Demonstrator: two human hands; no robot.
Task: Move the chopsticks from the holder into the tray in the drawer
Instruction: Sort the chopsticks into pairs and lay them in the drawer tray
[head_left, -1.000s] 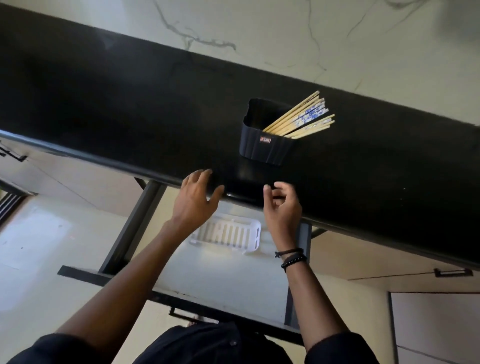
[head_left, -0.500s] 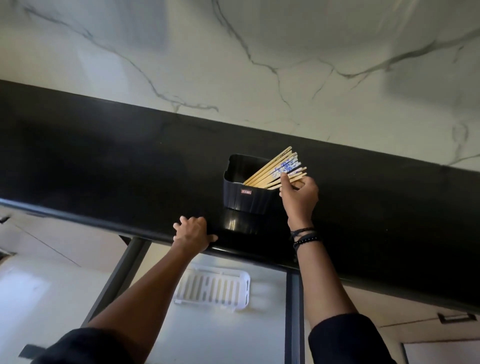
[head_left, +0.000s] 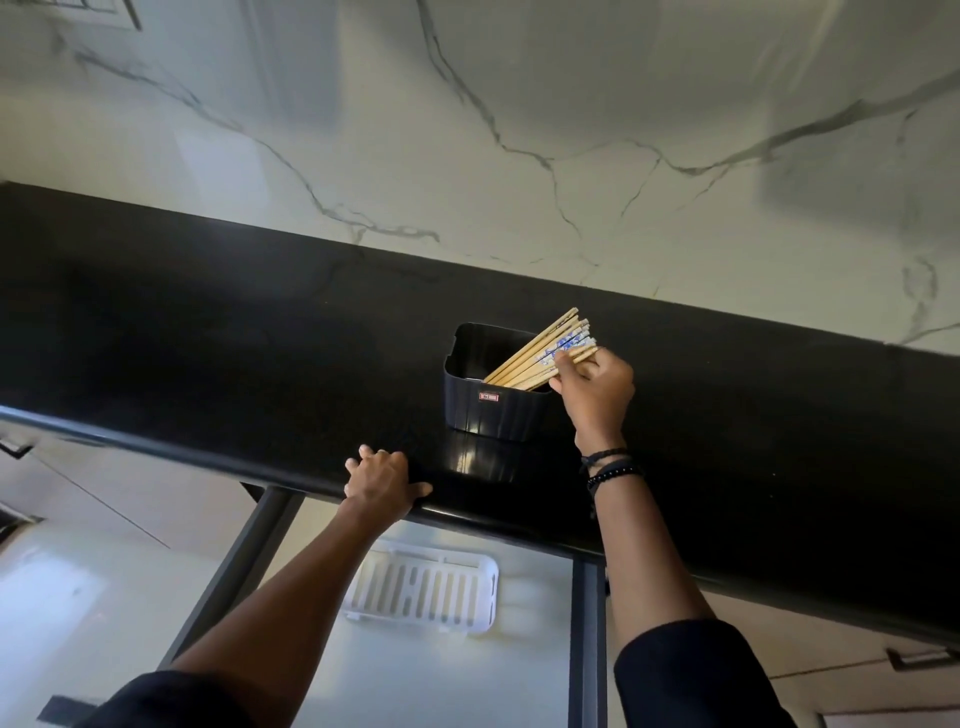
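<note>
A black ribbed holder (head_left: 493, 410) stands on the black countertop (head_left: 208, 338). Several wooden chopsticks (head_left: 540, 353), some with blue-patterned ends, lean out of it to the right. My right hand (head_left: 597, 389) reaches in from the right, its fingers and thumb curled round the upper ends of the chopsticks. My left hand (head_left: 382, 480) rests on the counter's front edge, fingers on top and thumb spread. Below the counter an open drawer (head_left: 441, 675) holds a white slotted tray (head_left: 423, 592), with nothing in it.
A marble-patterned wall (head_left: 519, 130) rises behind the counter. Cabinet fronts with dark handles (head_left: 919, 660) flank the drawer. The drawer's dark side rails (head_left: 587, 623) run toward me on both sides.
My right hand rose from the counter's edge to the chopsticks and closed its fingers round their ends. My left hand settled on the counter edge. My view tilted upward.
</note>
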